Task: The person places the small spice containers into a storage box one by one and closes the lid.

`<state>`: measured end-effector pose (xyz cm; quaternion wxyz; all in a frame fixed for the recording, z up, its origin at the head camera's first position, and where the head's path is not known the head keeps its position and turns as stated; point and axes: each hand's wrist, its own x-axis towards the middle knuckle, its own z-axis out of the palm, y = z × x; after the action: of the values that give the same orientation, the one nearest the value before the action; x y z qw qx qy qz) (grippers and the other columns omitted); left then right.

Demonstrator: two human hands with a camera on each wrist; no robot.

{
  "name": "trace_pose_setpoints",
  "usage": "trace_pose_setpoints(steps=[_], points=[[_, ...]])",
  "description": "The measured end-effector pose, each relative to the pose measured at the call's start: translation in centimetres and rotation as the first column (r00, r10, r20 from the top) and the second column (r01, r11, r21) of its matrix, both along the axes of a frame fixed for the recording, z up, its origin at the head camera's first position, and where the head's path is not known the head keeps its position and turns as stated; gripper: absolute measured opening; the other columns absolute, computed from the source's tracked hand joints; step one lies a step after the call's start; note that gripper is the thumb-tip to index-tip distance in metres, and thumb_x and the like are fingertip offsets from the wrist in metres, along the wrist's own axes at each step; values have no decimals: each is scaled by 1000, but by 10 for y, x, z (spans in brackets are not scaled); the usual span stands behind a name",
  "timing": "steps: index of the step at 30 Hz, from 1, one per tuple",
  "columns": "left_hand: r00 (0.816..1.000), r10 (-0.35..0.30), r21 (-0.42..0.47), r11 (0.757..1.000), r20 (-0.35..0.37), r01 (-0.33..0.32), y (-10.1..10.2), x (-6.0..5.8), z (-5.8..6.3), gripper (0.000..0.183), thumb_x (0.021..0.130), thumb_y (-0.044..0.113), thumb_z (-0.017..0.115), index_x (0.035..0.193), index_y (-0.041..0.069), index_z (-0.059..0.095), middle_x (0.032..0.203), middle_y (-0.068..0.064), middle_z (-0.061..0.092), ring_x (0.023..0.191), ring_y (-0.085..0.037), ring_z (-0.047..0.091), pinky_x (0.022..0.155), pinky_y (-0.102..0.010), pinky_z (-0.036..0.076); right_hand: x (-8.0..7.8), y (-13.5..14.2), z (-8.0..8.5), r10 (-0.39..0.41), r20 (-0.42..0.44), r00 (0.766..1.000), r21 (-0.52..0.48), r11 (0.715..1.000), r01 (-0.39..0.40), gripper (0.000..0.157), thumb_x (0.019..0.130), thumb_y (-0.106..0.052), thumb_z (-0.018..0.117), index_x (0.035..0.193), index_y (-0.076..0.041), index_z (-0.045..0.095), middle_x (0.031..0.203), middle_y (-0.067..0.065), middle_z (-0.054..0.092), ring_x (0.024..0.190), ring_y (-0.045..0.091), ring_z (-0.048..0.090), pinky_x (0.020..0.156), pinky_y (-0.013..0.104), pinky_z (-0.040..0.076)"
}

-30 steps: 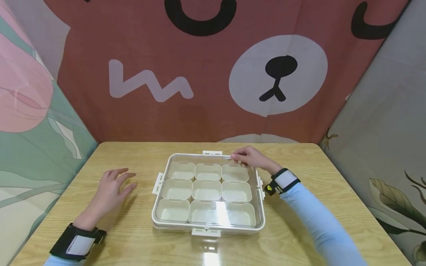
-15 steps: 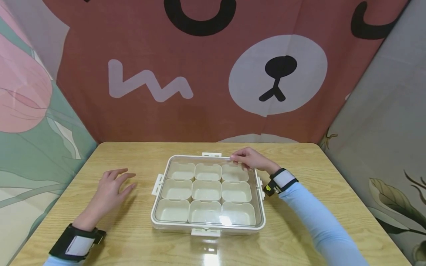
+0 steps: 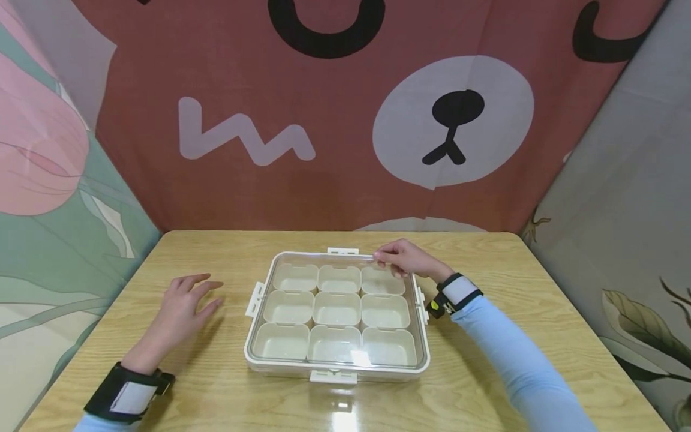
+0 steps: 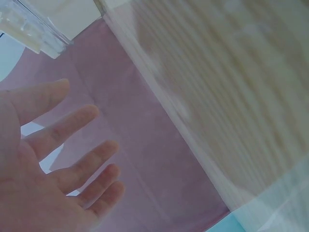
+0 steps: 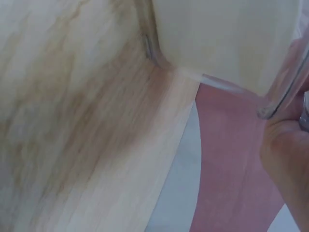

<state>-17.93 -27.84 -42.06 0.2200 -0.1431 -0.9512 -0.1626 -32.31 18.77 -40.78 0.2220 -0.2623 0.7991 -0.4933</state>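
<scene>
A low storage box (image 3: 378,377) lies on the table, holding several cream inner cups (image 3: 337,309) in rows. Over it sits a clear lid with a white rim (image 3: 302,254) and side clips (image 3: 333,377); the clips hang outward. My right hand (image 3: 408,257) pinches the lid at its far right, thumb and fingers on the rim; part of that hand (image 5: 292,159) shows beside clear plastic in the right wrist view. To the left of the box, my left hand (image 3: 180,309) hovers over the table, fingers apart and holding nothing, as the left wrist view also shows.
The wooden table (image 3: 216,360) extends on both sides of the box. A red-brown cloth (image 3: 243,192) with a bear print hangs behind it. Patterned cloths stand at the left (image 3: 54,252) and right (image 3: 604,198).
The lid's far edge has sunk slightly toward the box along with my right hand, and light glare on it has shrunk. My left hand stays in almost the same place.
</scene>
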Motion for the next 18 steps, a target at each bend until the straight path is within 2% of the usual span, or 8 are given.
trace_pose_setpoints(steps=[7,10,13,18], points=[[1000,7,0,1000,18,-7,1,0,-1,31,80,14,73,107,2,66,121,-29,54,109,-46,42,89,-59,30,4,-1,1,-23,-2,1000,17,1000,23,33,97,-31,51,107,-3,65,83,23,56,40,9,42,38,21,32],[1000,0,5,1000,19,0,1,0,-1,31,80,14,73,108,2,66,121,-29,53,109,-46,41,89,-60,29,5,-2,1,-45,-30,999,29,999,46,32,96,-32,53,107,-5,67,87,28,59,41,9,42,39,21,33],[1000,4,5,1000,30,-4,1,1,1,31,80,13,73,108,2,66,122,-30,53,109,-46,41,90,-60,30,7,-3,2,-59,-88,994,48,997,63,31,95,-33,55,106,-7,69,90,28,63,43,12,47,41,24,37],[999,11,3,1000,51,-11,2,1,2,32,81,14,72,109,2,66,122,-30,52,110,-45,41,90,-59,30,10,-5,3,-81,-202,976,98,990,102,27,92,-33,60,104,-12,72,85,16,70,49,18,56,45,28,46]])
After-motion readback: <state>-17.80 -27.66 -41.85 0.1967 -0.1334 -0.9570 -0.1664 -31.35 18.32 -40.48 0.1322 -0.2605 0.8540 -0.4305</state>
